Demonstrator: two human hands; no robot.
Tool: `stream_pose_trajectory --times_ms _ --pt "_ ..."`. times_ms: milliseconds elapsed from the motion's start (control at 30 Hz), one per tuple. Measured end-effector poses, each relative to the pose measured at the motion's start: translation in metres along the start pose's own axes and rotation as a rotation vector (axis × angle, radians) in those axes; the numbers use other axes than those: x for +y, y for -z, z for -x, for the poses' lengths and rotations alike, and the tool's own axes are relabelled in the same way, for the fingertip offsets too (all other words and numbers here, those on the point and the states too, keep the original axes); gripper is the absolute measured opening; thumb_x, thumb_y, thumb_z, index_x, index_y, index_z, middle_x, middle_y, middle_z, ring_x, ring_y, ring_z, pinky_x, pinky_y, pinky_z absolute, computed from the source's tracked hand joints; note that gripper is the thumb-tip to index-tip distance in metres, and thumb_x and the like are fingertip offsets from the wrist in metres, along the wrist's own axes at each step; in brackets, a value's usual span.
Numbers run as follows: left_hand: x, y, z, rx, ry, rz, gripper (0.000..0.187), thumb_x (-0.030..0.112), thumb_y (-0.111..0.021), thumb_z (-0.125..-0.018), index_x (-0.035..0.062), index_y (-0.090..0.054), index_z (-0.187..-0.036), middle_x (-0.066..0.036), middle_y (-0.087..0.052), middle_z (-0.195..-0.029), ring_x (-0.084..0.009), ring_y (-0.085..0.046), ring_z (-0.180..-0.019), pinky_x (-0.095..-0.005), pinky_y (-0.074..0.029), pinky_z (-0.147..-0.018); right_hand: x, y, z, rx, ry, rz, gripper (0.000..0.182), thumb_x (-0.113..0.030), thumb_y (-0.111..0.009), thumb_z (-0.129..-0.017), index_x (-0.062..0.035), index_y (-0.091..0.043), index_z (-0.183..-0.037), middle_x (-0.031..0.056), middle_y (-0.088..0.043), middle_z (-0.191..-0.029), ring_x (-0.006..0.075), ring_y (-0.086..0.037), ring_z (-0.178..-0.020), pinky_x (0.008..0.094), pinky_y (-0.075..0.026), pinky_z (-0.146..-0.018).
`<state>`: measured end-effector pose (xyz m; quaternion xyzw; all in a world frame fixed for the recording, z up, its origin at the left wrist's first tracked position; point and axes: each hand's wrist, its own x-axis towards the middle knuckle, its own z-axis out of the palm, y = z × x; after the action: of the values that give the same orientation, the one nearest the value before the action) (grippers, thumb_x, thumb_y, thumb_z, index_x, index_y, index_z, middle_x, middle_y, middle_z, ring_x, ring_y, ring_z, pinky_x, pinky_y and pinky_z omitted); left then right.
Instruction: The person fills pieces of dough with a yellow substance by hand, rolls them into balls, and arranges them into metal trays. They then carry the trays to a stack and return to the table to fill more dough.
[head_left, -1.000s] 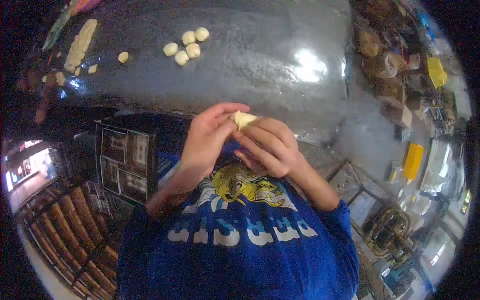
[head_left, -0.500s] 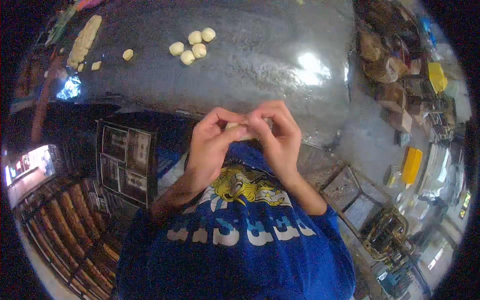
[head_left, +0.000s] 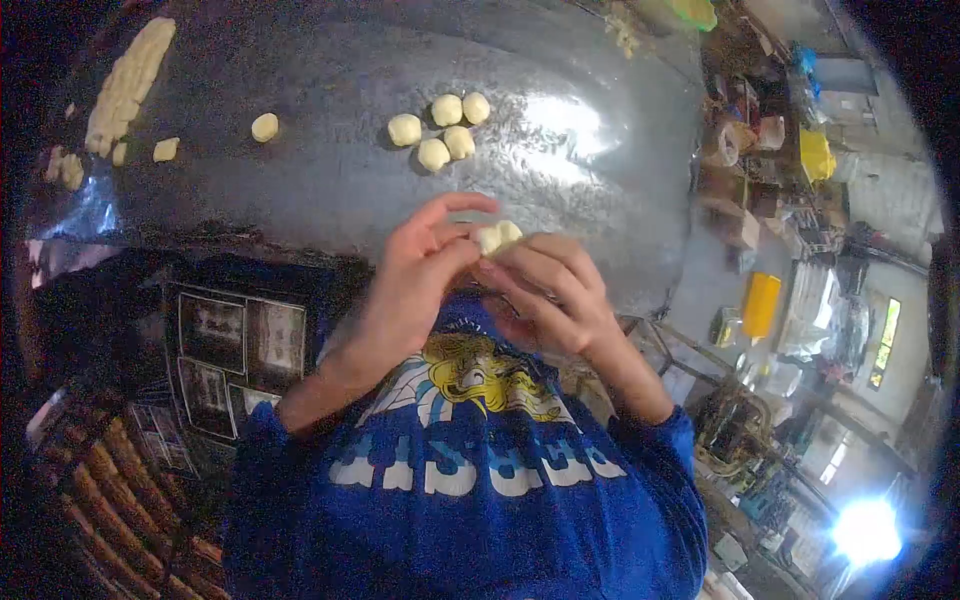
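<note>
A small pale piece of dough [head_left: 499,236] is held between my two hands, in front of my chest near the table's edge. My left hand [head_left: 432,252] pinches its left side with thumb and fingers, the index finger raised above it. My right hand [head_left: 553,290] has its fingers curled round the right and lower side, hiding part of the dough. Beyond my hands, several round dough balls [head_left: 433,153] sit in a cluster on the dark table [head_left: 320,190]. One flattened dough ball [head_left: 265,127] lies apart to the left.
At the far left lies a long slab of dough [head_left: 130,85], with a small cut dough piece [head_left: 166,150] near it. A dark rack with framed panels [head_left: 240,330] stands below the table at left. Boxes and a yellow crate [head_left: 761,305] stand at right.
My hands have shifted their grip, and more of the dough now shows between them. The right hand has turned, its fingers now over the dough. The view has shifted, so the dough balls appear lower and further right.
</note>
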<state>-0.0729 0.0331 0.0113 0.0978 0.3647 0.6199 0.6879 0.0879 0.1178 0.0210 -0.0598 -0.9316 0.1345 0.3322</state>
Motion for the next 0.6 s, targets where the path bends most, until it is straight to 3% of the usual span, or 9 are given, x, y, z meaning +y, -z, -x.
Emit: stream_pose_trajectory --times_ms 133,200,267,300,367,400,467,533,600 --pt "0.016 0.009 0.001 -0.084 0.147 0.240 0.030 -0.007 -0.054 -0.086 -0.0009 -0.055 -0.116 -0.010 -0.064 -0.105 -0.0121 -0.061 -0.094 -0.0225 -0.050 -0.079 0.005 0.001 -0.009 -0.033 0.211 0.032 0.037 -0.007 -0.071 -0.060 0.0002 -0.069 -0.096 0.0108 -0.064 -0.101 0.0267 -0.062 -0.090 0.0372 -0.054 -0.074" --pt "-0.001 0.012 0.006 -0.047 -0.142 -0.238 0.025 -0.006 -0.053 -0.087 -0.0042 -0.058 -0.111 -0.011 -0.063 -0.108 -0.0126 -0.060 -0.098 -0.0238 -0.050 -0.082 -0.001 0.010 -0.020 -0.060 0.272 0.021 0.035 -0.007 -0.071 -0.061 -0.0003 -0.069 -0.096 0.0108 -0.064 -0.100 0.0264 -0.062 -0.090 0.0371 -0.054 -0.074" --pt "-0.004 0.011 0.008 -0.032 -0.267 -0.354 0.021 -0.005 -0.055 -0.087 -0.0055 -0.059 -0.108 -0.011 -0.063 -0.108 -0.0130 -0.060 -0.099 -0.0243 -0.049 -0.083 -0.002 0.017 -0.031 -0.030 -0.014 -0.131 0.029 -0.005 -0.073 -0.067 -0.0010 -0.069 -0.095 0.0109 -0.065 -0.097 0.0259 -0.063 -0.087 0.0362 -0.052 -0.072" --pt "-0.006 0.008 0.008 -0.025 -0.389 -0.469 0.018 -0.004 -0.057 -0.087 -0.0068 -0.061 -0.104 -0.011 -0.063 -0.108 -0.0133 -0.060 -0.100 -0.0248 -0.049 -0.083 -0.001 0.018 -0.031 -0.024 0.001 -0.135 0.029 -0.005 -0.073 -0.067 -0.0010 -0.069 -0.095 0.0109 -0.065 -0.097 0.0259 -0.063 -0.087 0.0362 -0.052 -0.072" --pt "-0.011 -0.006 0.012 -0.031 -0.465 -0.463 0.018 -0.003 -0.058 -0.087 -0.0069 -0.061 -0.104 -0.011 -0.063 -0.108 -0.0137 -0.060 -0.100 -0.0248 -0.049 -0.084 0.000 0.018 -0.029 -0.014 -0.288 -0.207 0.025 -0.004 -0.074 -0.070 -0.0015 -0.068 -0.095 0.0107 -0.065 -0.093 0.0250 -0.063 -0.085 0.0351 -0.051 -0.071" --pt "-0.015 -0.012 0.013 -0.044 -0.528 -0.454 0.018 -0.002 -0.060 -0.087 -0.0071 -0.061 -0.103 -0.011 -0.063 -0.107 -0.0140 -0.061 -0.099 -0.0248 -0.049 -0.084 0.001 0.018 -0.023 -0.008 -0.277 -0.217 0.025 -0.004 -0.074 -0.070 -0.0015 -0.068 -0.095 0.0107 -0.065 -0.093 0.0250 -0.063 -0.085 0.0351 -0.051 -0.071" --pt "-0.026 -0.020 0.014 -0.002 -0.457 -0.498 0.019 -0.002 -0.061 -0.086 -0.0060 -0.062 -0.105 -0.010 -0.063 -0.107 -0.0136 -0.061 -0.098 -0.0249 -0.049 -0.084 0.004 0.017 -0.003 0.087 -0.565 -0.504 0.025 -0.003 -0.075 -0.071 -0.0019 -0.068 -0.095 0.0114 -0.065 -0.091 0.0250 -0.062 -0.084 0.0348 -0.050 -0.070" --pt "-0.036 -0.034 0.012 0.035 -0.384 -0.545 0.020 -0.002 -0.061 -0.086 -0.0050 -0.062 -0.106 -0.009 -0.063 -0.106 -0.0133 -0.061 -0.097 -0.0250 -0.049 -0.084 0.017 0.027 0.011 0.096 -0.439 -0.472 0.026 -0.002 -0.074 -0.071 -0.0018 -0.067 -0.095 0.0120 -0.065 -0.090 0.0257 -0.062 -0.084 0.0348 -0.050 -0.070" --pt "-0.049 -0.054 0.012 0.196 -0.344 -0.412 0.023 -0.001 -0.061 -0.087 -0.0037 -0.061 -0.110 -0.008 -0.063 -0.106 -0.0124 -0.060 -0.096 -0.0248 -0.049 -0.083 0.026 0.035 0.029 0.106 -0.325 -0.438 0.026 -0.001 -0.074 -0.070 -0.0017 -0.067 -0.096 0.0125 -0.066 -0.090 0.0265 -0.062 -0.083 0.0348 -0.050 -0.070"
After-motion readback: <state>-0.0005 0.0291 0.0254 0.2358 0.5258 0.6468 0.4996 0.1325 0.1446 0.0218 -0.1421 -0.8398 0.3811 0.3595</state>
